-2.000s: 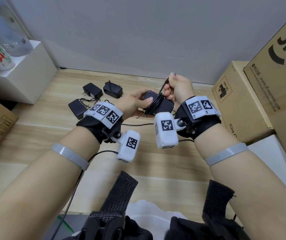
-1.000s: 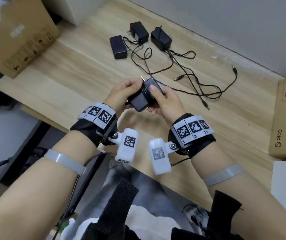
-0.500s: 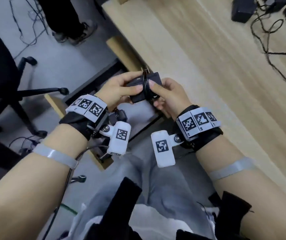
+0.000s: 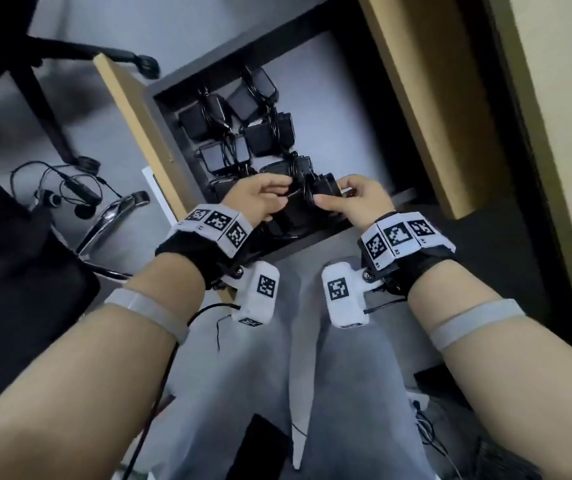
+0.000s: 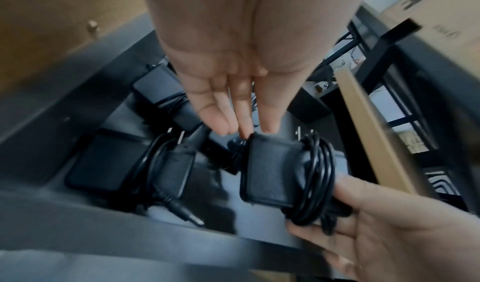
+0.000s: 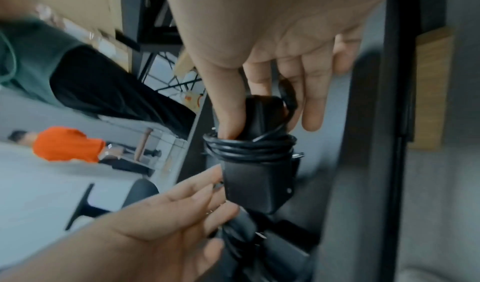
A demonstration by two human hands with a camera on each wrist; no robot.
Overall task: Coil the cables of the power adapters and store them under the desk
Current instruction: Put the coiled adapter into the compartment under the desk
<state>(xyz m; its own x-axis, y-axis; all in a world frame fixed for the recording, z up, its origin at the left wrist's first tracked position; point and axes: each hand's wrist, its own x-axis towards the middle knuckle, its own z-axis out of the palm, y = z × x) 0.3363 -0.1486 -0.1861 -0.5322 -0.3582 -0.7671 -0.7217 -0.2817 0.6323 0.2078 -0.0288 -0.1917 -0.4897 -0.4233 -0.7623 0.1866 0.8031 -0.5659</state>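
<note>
A black power adapter (image 4: 324,190) with its cable coiled round it (image 5: 317,173) hangs just above the dark shelf (image 4: 312,237) under the desk. My right hand (image 4: 353,195) grips it, thumb on one face and fingers on the other (image 6: 270,130). My left hand (image 4: 263,199) has straight fingers, and their tips touch the adapter's other end (image 5: 244,128). Several wrapped adapters (image 4: 243,133) lie in the shelf behind it. One of them (image 5: 171,167) lies just left of the held one, its barrel plug sticking out.
The wooden desk edge (image 4: 426,98) runs along the right of the shelf, and a wooden side panel (image 4: 132,109) along its left. A chair base (image 4: 35,64) and earphones (image 4: 70,188) are on the floor at left. My grey-trousered legs (image 4: 277,375) are below.
My view has swung from the desktop down to the shelf under it. Both hands have carried the wrapped adapter off the desk and down over the shelf.
</note>
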